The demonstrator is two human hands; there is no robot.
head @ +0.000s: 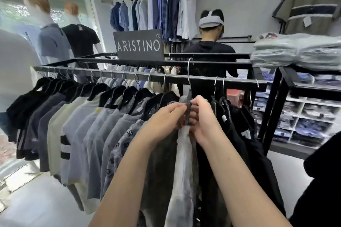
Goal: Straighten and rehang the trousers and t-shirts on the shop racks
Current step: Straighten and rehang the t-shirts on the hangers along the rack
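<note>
Head view: left hand [166, 116] and right hand [202, 116] clamp one hanger [188, 108], fingers curled. Its hook [188, 72] rises past the rail [110, 73]'s edge, bare rail either side.

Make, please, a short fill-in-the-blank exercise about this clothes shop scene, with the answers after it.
1. The left hand and the right hand both grip the ____ that carries a pale grey garment.
2. The dark sign above the rail reads ____.
3. The cream t-shirt bears two ____ stripes.

Missing words: hanger; ARISTINO; black.
</note>
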